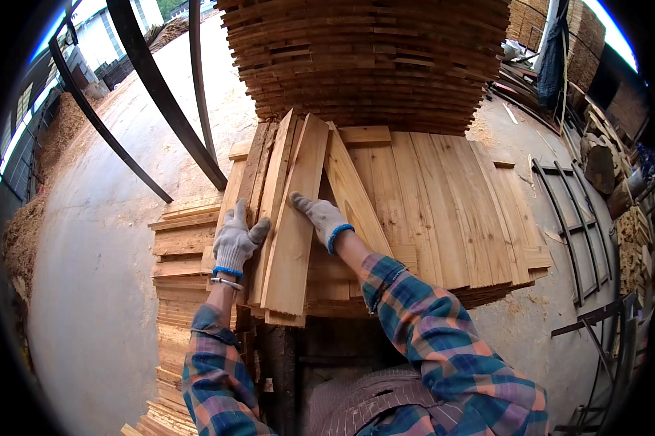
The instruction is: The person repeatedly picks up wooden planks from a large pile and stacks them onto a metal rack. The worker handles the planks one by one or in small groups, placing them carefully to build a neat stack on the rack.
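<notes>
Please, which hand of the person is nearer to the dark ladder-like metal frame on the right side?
The right hand is nearer: it is left of the frame, at the wide tilted board. The left hand is farther left, beyond that board.

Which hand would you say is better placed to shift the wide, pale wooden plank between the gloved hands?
Probably the right hand: its fingers overlap the wide, pale wooden plank, while the left hand sits farther left.

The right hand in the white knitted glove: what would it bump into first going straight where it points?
The long, flat, pale wooden plank just ahead; the right hand seems to be touching it, though depth is hard to judge.
</notes>
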`<state>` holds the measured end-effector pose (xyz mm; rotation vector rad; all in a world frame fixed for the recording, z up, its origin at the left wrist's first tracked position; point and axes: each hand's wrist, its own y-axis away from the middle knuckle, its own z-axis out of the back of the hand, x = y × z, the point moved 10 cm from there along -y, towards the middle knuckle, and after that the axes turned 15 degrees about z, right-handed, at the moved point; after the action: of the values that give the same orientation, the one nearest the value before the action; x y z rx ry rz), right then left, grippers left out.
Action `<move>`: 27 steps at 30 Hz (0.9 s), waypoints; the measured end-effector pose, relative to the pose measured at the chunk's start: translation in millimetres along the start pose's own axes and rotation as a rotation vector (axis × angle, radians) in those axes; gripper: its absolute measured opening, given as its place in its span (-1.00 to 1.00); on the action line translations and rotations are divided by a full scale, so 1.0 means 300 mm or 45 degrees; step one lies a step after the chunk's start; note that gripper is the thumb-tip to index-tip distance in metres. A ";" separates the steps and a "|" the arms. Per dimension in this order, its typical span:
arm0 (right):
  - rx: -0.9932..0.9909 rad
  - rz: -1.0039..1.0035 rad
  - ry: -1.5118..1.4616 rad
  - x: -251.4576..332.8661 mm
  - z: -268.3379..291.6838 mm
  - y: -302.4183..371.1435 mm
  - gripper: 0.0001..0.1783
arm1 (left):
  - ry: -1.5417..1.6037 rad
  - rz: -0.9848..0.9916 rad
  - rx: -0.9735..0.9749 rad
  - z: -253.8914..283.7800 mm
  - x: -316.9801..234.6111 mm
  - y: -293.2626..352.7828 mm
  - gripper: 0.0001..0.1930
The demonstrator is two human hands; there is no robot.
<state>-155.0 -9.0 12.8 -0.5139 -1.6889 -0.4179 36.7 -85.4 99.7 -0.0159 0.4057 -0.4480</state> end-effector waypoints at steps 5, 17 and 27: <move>-0.007 -0.200 0.083 0.036 0.033 0.081 -0.51 | 0.059 0.083 -0.052 0.007 -0.018 0.019 -0.17; -0.081 0.214 -0.210 0.142 0.100 0.067 -0.81 | 0.417 0.032 0.290 0.010 -0.255 0.067 0.05; -0.135 0.085 -0.530 0.297 0.127 0.142 -0.58 | 1.692 0.197 0.643 -0.003 -0.317 0.141 -0.58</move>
<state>-175.4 56.3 93.4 -0.7734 -2.0488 -0.3700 -24.2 -6.8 130.4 0.8378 1.5702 -0.3450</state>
